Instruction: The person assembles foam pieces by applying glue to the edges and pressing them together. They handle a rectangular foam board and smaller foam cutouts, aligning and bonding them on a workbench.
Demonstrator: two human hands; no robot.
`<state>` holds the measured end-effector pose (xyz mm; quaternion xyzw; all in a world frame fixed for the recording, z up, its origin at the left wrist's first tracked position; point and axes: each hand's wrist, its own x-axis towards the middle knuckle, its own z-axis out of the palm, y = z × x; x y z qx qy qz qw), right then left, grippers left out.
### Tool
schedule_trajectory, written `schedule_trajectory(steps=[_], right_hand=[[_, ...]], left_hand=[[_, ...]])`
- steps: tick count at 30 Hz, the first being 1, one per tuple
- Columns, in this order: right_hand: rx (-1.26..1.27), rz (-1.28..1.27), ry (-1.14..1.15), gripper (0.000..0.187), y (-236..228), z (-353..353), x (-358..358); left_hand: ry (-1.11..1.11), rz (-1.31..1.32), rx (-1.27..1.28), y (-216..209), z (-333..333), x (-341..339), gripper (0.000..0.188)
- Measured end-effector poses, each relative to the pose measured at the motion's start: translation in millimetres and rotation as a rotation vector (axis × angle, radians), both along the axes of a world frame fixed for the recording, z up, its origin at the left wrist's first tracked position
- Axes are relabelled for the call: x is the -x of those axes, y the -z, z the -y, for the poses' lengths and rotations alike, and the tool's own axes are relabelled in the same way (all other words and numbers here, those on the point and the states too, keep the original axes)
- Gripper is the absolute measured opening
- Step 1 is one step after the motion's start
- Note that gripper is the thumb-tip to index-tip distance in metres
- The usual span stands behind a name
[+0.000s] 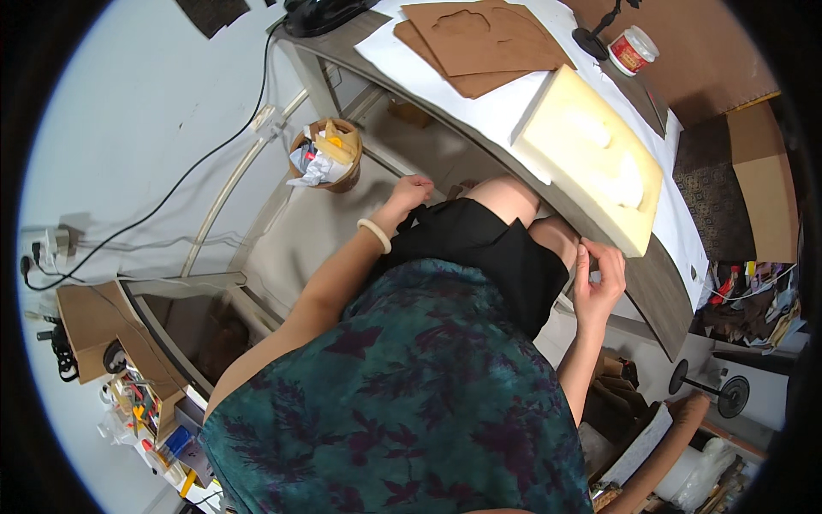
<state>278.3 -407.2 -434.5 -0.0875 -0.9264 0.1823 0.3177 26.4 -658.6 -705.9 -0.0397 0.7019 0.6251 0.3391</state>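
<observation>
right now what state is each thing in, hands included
left hand: lowered beside the knee, fingers curled, holding nothing that shows
right hand: raised at the table edge, fingertips just under the foam block's corner
foam block: flat on the table, shapes cut out, corner overhanging the edge
cardboard sheets: stacked flat, top one has a cut-out
waste basket: upright, full of scraps
white jar: upright, lid on

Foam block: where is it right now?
Head view, upper right: the foam block lies on the table near its front edge, just above the right hand, with brown cardboard sheets behind it.
</observation>
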Motion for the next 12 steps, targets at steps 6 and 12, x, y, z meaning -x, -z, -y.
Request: schedule_trajectory(steps=[6,12], right_hand=[[-0.136,0.029,-0.105,0.006,-9,43,-7],[-0.259,0.088,-0.184,0.006,-14,71,-11]], left_hand=[[0.063,-0.087,-0.031,3,18,-24,0.024],[0.034,-0.169,-0.077,11,34,-39,0.026]])
